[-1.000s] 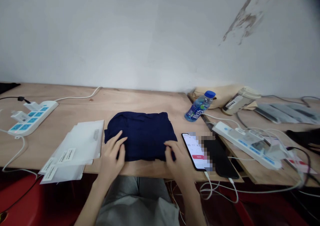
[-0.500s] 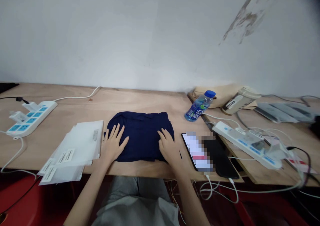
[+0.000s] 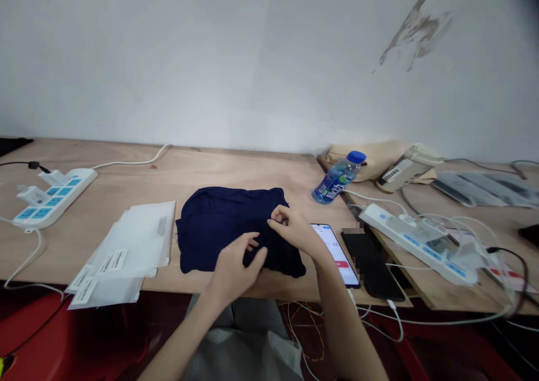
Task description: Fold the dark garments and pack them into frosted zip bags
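A folded dark navy cloth (image 3: 206, 218) lies on the table in front of me, slightly rumpled, its lower right corner bunched near the table edge. Over its lower middle hovers my left hand (image 3: 238, 263), thumb and bent fingers apart, holding nothing visible. My right hand (image 3: 297, 232) is above the cloth's right side. Its fingers are loosely curled, with the thumb pointing left and a gap inside the curl where I see nothing held. The hands are close together but apart. Both hide part of the fabric beneath.
White zip bags (image 3: 135, 237) with labels overlap left of the cloth. A power strip (image 3: 54, 195) lies farther left. To the right are a lit phone (image 3: 332, 246), a black phone (image 3: 370, 263), a blue-capped bottle (image 3: 339, 178), a coffee cup (image 3: 406, 170) and another power strip (image 3: 415, 243) with cables.
Both hands were spread flat on the cloth's left and right sides. My left hand has moved right and my right hand slightly up, fingers now curled. The cloth's lower right corner now shows.
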{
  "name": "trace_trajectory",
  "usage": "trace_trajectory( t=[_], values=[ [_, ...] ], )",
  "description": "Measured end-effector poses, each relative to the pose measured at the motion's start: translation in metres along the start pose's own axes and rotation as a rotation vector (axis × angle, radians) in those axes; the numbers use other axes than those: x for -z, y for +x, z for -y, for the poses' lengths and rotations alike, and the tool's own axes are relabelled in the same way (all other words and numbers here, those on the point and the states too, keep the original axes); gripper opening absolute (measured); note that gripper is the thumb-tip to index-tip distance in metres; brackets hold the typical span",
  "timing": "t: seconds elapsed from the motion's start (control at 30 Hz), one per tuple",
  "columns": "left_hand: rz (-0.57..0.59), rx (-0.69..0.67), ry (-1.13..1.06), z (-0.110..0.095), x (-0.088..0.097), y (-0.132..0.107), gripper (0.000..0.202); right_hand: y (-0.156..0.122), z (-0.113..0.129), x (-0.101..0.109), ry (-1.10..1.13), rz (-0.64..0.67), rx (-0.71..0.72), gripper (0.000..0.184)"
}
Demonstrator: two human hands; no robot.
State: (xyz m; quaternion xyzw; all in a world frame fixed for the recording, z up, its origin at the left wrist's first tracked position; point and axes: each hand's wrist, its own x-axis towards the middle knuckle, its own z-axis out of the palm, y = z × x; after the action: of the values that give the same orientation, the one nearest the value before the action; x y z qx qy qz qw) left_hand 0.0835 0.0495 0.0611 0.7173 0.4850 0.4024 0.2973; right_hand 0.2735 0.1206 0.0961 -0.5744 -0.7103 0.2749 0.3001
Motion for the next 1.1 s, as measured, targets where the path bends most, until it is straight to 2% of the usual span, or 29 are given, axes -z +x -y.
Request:
trace_trajectory(
  t=[0.07,0.13,0.2,0.27,0.37,0.47,0.57,0.63,0.7,0.77,0.83,0.9,1.0,1.1],
  values=[
    [0.024,0.113,-0.161,-0.012,-0.01,0.002,0.051,0.001,0.017,-0.011,0.247,-0.002,-0.063,0.018],
    [-0.031,0.207,-0.22,-0.013,-0.01,0.007,0.061,0.0,0.03,-0.024,0.519,0.018,-0.133,0.024],
    [-0.115,0.238,-0.206,-0.004,0.001,0.014,0.057,-0.002,0.038,-0.034,0.732,0.022,-0.171,0.028],
    [-0.169,0.231,-0.151,0.014,0.018,0.019,0.047,-0.007,0.04,-0.04,0.799,-0.045,-0.167,0.03],
    [-0.206,0.255,0.031,0.047,0.045,0.021,0.041,-0.017,0.033,-0.045,0.648,-0.187,-0.175,0.029],
    [-0.308,0.251,0.244,0.07,0.062,0.017,0.046,-0.03,0.02,-0.057,0.387,-0.234,-0.227,0.027],
    [-0.415,0.104,0.411,0.076,0.067,0.012,0.045,-0.042,0.012,-0.079,0.154,-0.239,-0.252,0.031],
    [-0.429,0.02,0.499,0.072,0.067,0.007,0.035,-0.045,0.012,-0.095,0.043,-0.267,-0.245,0.036],
    [-0.336,-0.031,0.554,0.063,0.065,0.003,0.025,-0.044,0.014,-0.107,-0.055,-0.291,-0.233,0.037],
    [-0.17,-0.075,0.591,0.056,0.062,-0.002,0.024,-0.039,0.017,-0.113,-0.121,-0.284,-0.208,0.03],
    [-0.029,-0.115,0.611,0.05,0.058,-0.005,0.027,-0.034,0.019,-0.111,-0.128,-0.287,-0.166,0.02],
    [0.039,-0.135,0.587,0.045,0.051,-0.004,0.031,-0.03,0.022,-0.103,-0.086,-0.323,-0.138,0.013],
    [0.085,-0.102,0.393,0.031,0.038,0.003,0.038,-0.031,0.028,-0.082,0.001,-0.388,-0.159,0.012],
    [0.154,0.028,-0.038,0.014,0.024,0.016,0.051,-0.038,0.04,-0.06,0.085,-0.431,-0.152,0.021]
  ],
)
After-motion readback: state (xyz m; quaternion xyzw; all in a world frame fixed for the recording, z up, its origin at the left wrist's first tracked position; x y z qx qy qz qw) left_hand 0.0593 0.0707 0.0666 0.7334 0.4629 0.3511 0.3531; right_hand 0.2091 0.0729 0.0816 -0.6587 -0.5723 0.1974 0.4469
